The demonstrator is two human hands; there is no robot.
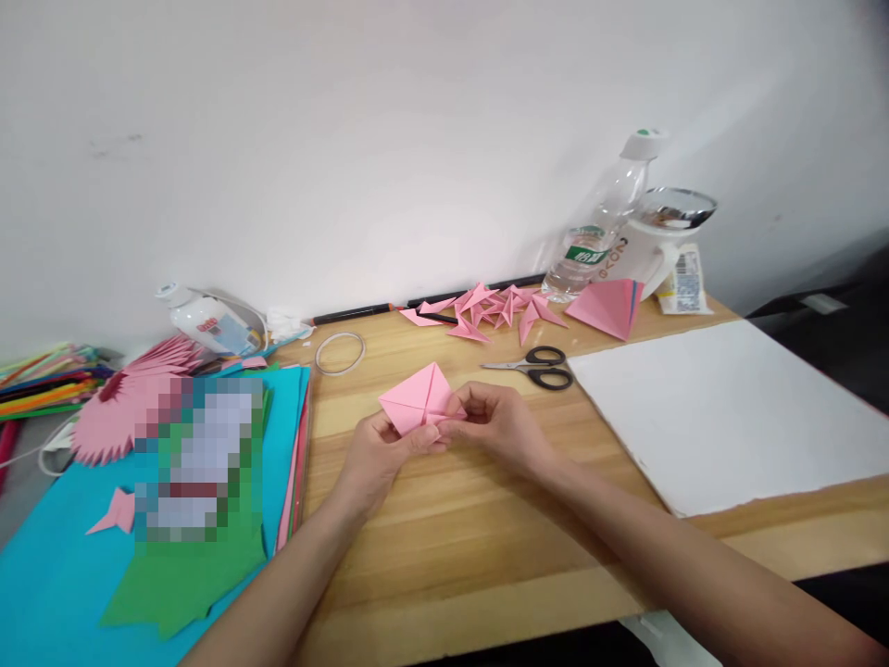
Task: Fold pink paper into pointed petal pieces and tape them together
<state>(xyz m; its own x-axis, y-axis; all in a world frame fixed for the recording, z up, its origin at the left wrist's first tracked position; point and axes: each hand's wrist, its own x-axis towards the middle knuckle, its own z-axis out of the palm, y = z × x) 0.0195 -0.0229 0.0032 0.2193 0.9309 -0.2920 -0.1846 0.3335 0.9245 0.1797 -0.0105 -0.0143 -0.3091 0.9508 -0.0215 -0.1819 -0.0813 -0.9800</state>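
Note:
A pink folded paper (417, 391) with crossing creases is held just over the wooden table. My left hand (389, 449) grips its lower left edge, with the thumb pressed on the front. On the lower right corner, the fingers of my right hand (496, 421) pinch a small fold. Beyond my hands lie scissors (538, 366) with black handles, closed blades pointing left. Behind them sits a pile of pink folded paper pieces (496, 308).
A white board (736, 417) covers the right side. Blue paper (56, 547) with green cut paper (187, 579) lies left. A tape ring (340, 354), a white bottle (212, 324), a water bottle (590, 241) and a white mug (643, 255) stand or lie toward the wall.

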